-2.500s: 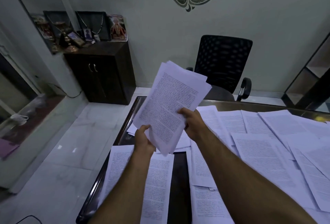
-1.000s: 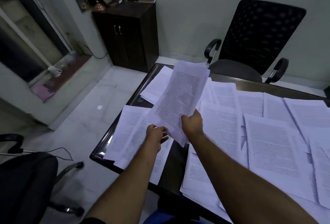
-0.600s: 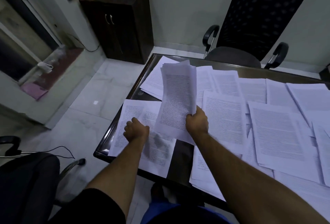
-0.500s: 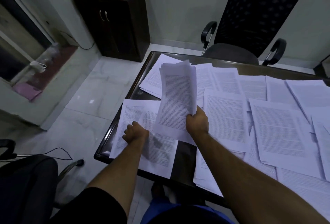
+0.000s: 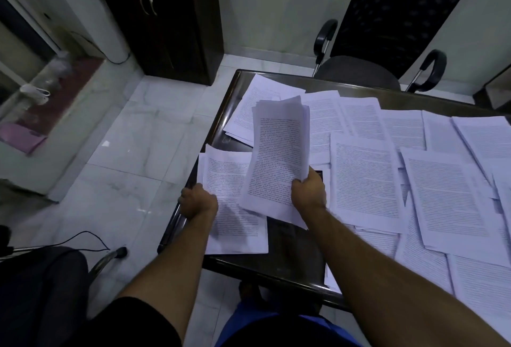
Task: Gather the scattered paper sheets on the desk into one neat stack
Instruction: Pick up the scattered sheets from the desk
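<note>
Your right hand (image 5: 308, 194) grips the gathered bundle of white printed sheets (image 5: 279, 153) aloft, freeing your left hand (image 5: 197, 203) to pinch the loose printed pages (image 5: 235, 225) at the dark glossy desk (image 5: 293, 258) edge.

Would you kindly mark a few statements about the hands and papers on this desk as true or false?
1. The right hand holds a bundle of sheets above the desk. True.
2. The left hand also grips that bundle. False: it rests on a sheet at the desk's left edge.
3. The desk is nearly cleared. False: many loose sheets still cover it.
4. A black office chair stands behind the desk. True.
</note>
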The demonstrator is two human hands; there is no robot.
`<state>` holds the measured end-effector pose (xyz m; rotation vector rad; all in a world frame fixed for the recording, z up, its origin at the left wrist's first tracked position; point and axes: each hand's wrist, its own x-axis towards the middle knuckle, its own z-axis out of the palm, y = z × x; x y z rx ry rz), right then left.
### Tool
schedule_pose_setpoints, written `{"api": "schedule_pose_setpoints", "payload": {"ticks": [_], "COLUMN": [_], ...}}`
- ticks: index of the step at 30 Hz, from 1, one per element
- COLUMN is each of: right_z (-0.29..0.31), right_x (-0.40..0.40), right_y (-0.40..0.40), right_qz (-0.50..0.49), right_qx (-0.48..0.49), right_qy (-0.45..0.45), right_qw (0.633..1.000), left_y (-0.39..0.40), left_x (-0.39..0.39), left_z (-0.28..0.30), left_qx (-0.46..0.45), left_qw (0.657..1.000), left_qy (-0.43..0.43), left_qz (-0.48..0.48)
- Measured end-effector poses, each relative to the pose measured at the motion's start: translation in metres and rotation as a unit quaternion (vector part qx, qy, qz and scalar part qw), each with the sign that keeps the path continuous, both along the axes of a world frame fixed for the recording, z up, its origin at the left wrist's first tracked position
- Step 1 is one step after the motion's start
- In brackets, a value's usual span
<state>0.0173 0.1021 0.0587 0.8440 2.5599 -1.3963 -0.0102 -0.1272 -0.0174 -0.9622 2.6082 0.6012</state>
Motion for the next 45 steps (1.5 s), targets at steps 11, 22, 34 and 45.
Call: {"api": "schedule_pose_setpoints", "payload": {"ticks": [11, 22, 34, 45], "right_z": [-0.005, 0.015, 0.040, 0.043], "right_x": [-0.014, -0.038, -0.045, -0.060], "right_y": [-0.015, -0.033, -0.008, 0.000], "right_qz": [-0.022, 0.009, 0.005, 0.069], "right_qx": [0.036, 0.005, -0.395, -0.414], "right_qy": [0.011, -0.021, -0.035, -0.005], "right_qw": [0.999, 1.000, 0.918, 0.908], "left_y": [0.000, 0.000, -0.016, -0.004], "left_x": [-0.018, -0.081, -0.093, -0.087], "left_z": [0.020, 0.164, 0.156, 0.141], "left_qx": [0.035, 0.348, 0.446, 0.530], "left_qw": [0.987, 0.884, 0.875, 0.829], "left_qy": [0.158, 0.281, 0.177, 0.084], "left_qz": [0.001, -0.136, -0.062, -0.157]}}
